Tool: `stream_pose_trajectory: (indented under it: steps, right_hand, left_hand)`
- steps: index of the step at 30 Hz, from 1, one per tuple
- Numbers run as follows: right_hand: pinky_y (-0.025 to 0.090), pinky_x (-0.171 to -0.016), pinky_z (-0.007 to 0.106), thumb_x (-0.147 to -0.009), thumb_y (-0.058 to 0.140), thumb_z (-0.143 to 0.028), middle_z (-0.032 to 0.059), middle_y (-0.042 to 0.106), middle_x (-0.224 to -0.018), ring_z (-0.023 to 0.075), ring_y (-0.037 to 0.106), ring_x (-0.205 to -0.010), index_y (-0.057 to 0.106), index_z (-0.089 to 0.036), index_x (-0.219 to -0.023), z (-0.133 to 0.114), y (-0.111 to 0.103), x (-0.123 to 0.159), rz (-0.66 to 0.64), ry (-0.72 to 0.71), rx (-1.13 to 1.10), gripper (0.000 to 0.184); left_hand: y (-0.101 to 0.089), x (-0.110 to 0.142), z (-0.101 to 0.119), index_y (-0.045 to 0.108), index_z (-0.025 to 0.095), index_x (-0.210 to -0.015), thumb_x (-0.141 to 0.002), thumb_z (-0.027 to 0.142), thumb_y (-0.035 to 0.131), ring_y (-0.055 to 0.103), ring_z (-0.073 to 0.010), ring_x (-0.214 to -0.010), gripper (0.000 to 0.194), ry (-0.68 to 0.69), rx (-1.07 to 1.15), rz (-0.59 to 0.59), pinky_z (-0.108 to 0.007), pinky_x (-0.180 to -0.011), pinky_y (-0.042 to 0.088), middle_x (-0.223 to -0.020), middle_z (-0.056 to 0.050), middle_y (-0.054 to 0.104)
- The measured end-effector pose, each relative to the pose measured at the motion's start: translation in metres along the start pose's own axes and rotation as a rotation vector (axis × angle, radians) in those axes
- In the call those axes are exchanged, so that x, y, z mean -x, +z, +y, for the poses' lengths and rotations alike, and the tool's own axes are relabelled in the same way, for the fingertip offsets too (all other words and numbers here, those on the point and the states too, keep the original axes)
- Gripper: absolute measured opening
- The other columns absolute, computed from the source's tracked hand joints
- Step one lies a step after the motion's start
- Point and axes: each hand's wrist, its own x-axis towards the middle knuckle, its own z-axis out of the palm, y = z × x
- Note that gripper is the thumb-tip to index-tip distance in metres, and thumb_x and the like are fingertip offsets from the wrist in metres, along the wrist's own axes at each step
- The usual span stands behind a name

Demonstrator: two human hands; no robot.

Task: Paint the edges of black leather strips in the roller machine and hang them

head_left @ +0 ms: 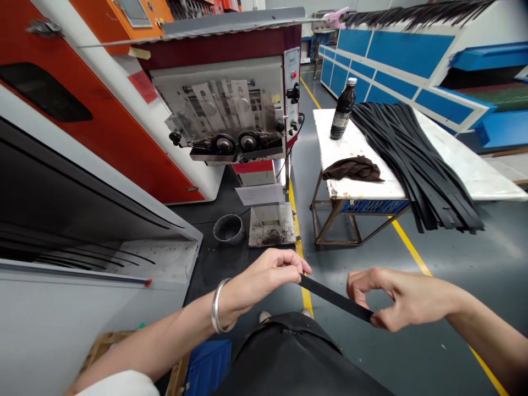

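A narrow black strap [335,297] is stretched between my two hands, above the floor in front of me. My left hand [270,272], with a silver bangle at the wrist, pinches its upper left end between thumb and fingers. Lower and to the right, my right hand [396,300] grips the other end between thumb and curled fingers. The strap slants down from left to right. A thick bundle of similar black straps [416,159] lies on the white table [487,170] beyond my right hand, with ends hanging over the edge.
On the table stand a dark bottle [344,110] with a white cap and a crumpled brown cloth [353,168]. A machine with rollers [223,104] rises ahead, with a black bucket [228,229] at its foot. An orange and white cabinet [119,132] stands left; blue-panelled equipment [408,52] is behind.
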Motion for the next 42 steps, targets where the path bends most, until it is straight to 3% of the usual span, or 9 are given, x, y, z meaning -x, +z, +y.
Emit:
stream_pose_trajectory:
  steps: [4,8,10,14,21,28,35,42]
  right_hand:
    - [0.039,-0.077,0.026,-0.068,0.063,-0.01,-0.0023,0.061,-0.09,0.016,0.055,-0.085,0.058,-0.019,-0.076,0.004,0.002,-0.004,0.011,-0.021,-0.02,0.014]
    - [0.039,-0.076,0.025,-0.068,0.064,-0.011,-0.0023,0.061,-0.091,0.0152,0.055,-0.085,0.058,-0.019,-0.077,0.006,0.002,-0.012,0.041,-0.052,-0.044,0.013]
    - [0.038,-0.075,0.024,-0.069,0.064,-0.011,-0.0026,0.061,-0.09,0.0146,0.055,-0.085,0.058,-0.019,-0.076,0.006,0.001,-0.016,0.064,-0.07,-0.048,0.012]
    - [0.037,-0.074,0.024,-0.071,0.062,-0.012,-0.0034,0.059,-0.086,0.0137,0.053,-0.082,0.056,-0.019,-0.076,0.006,0.002,-0.025,0.127,-0.086,-0.03,0.011]
    - [0.037,-0.072,0.024,-0.072,0.062,-0.015,-0.0039,0.058,-0.085,0.0138,0.053,-0.081,0.056,-0.02,-0.079,0.006,0.007,-0.042,0.2,-0.054,0.01,0.01]
    - [0.036,-0.069,0.024,-0.073,0.062,-0.017,-0.0033,0.057,-0.085,0.0137,0.052,-0.079,0.056,-0.019,-0.08,0.008,0.009,-0.057,0.231,-0.08,0.033,0.01]
    - [0.034,-0.065,0.022,-0.073,0.063,-0.016,-0.0055,0.055,-0.081,0.0105,0.047,-0.073,0.056,-0.019,-0.08,0.006,0.007,-0.064,0.25,-0.118,0.04,0.011]
    - [0.04,-0.069,0.024,-0.076,0.064,-0.019,-0.0037,0.057,-0.085,0.0129,0.053,-0.077,0.056,-0.02,-0.083,0.011,0.004,-0.066,0.283,-0.139,0.013,0.011]
  left_hand:
    - [-0.001,-0.003,0.005,0.06,0.017,-0.071,-0.069,0.025,0.062,0.055,-0.0247,-0.101,0.008,0.028,-0.023,0.036,-0.033,-0.085,0.04,-0.101,-0.008,0.068]
    - [-0.003,-0.001,0.002,0.06,0.022,-0.106,-0.076,0.036,0.065,0.054,-0.0264,-0.112,0.033,0.028,0.068,0.005,-0.038,-0.093,0.042,-0.122,-0.007,0.062]
    - [0.001,0.001,-0.003,0.058,0.024,-0.113,-0.077,0.037,0.066,0.053,-0.0264,-0.114,0.039,0.015,0.107,-0.02,-0.04,-0.094,0.043,-0.126,-0.006,0.059]
    - [0.018,0.002,-0.019,0.061,0.021,-0.109,-0.07,0.036,0.074,0.053,-0.029,-0.117,0.044,0.04,0.103,0.031,-0.041,-0.096,0.043,-0.12,-0.008,0.061]
    - [0.039,-0.007,-0.031,0.067,0.017,-0.094,-0.076,0.032,0.068,0.06,-0.0272,-0.105,0.024,0.096,0.056,0.251,-0.037,-0.092,0.044,-0.103,-0.007,0.069]
    - [0.037,-0.014,-0.038,0.069,0.017,-0.091,-0.075,0.027,0.065,0.063,-0.023,-0.091,0.019,0.109,-0.018,0.362,-0.033,-0.083,0.046,-0.095,-0.004,0.072]
    - [0.034,-0.022,-0.041,0.069,0.015,-0.098,-0.075,0.024,0.063,0.063,-0.0251,-0.097,0.026,0.139,-0.091,0.419,-0.035,-0.088,0.045,-0.101,-0.007,0.072]
    - [0.031,-0.031,-0.035,0.068,0.015,-0.099,-0.075,0.018,0.059,0.063,-0.0228,-0.096,0.026,0.231,-0.187,0.431,-0.035,-0.09,0.047,-0.104,-0.007,0.069]
